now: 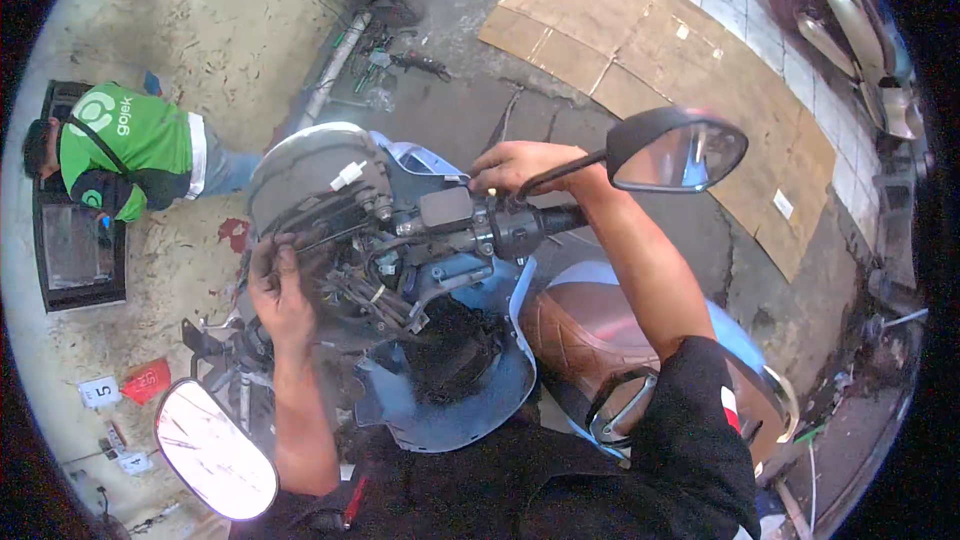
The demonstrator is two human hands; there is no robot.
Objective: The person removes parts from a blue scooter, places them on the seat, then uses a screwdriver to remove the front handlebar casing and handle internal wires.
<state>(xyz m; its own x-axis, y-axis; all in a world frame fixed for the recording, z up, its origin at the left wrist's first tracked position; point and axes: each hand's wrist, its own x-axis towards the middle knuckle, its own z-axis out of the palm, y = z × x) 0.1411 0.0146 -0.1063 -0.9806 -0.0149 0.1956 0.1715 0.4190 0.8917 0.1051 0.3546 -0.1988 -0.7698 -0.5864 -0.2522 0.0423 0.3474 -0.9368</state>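
A partly stripped scooter front stands before me, with bare wires (375, 295) around the steering head. Tilted ahead of the handlebar (500, 227) is a dark rounded housing (300, 185), seemingly the headlight unit, with a white connector (348, 176) on it and light blue trim (415, 158). My left hand (283, 290) is closed on the housing's lower left edge, thumb and fingers pinching there. At the right end of the trim, my right hand (525, 165) has its fingers curled over the edge, close to the brake fluid reservoir (446, 206).
Mirrors stick out at right (680, 150) and left (215, 450). A light blue inner panel (450, 420) and brown seat (590, 325) lie nearer me. A person in a green jacket (130, 145) is at far left. Flattened cardboard (650, 60) covers floor tiles; loose parts (400, 60) lie ahead.
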